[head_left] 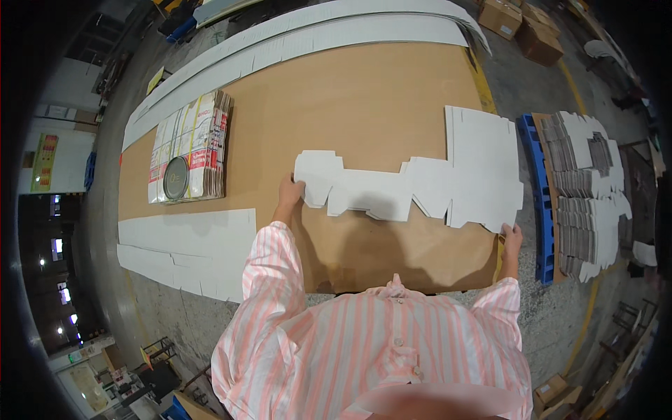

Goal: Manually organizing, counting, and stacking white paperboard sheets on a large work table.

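Observation:
A white die-cut cardboard box blank stretches between my two hands above the brown-covered table. My left hand is closed on its narrow left end, thumb on the edge. At the wide right end, my right hand grips the lower corner. The blank lies roughly level, with notched flaps along both long edges. A shadow falls on the brown sheet just below it.
Left on the table is a strapped bundle of flat printed cartons, with a round dark lid on it. White sheets lie at the front left and far edge. Stacked blanks stand beside a blue pallet at right.

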`<action>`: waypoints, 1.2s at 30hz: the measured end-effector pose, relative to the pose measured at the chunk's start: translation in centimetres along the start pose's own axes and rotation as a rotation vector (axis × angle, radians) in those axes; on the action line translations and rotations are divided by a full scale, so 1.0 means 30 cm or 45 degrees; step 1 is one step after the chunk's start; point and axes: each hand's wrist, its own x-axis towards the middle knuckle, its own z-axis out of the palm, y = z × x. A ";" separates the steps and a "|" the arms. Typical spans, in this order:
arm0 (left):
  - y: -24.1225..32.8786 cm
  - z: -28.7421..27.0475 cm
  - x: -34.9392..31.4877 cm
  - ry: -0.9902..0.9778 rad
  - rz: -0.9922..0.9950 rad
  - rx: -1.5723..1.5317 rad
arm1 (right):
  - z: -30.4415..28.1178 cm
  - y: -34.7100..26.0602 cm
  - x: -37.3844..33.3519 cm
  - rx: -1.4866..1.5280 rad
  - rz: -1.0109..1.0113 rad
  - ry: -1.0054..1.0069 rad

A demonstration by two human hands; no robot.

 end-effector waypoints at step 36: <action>1.237 -0.006 -0.744 -0.154 1.855 0.426 | 0.012 -0.238 -0.042 0.276 -0.260 -0.285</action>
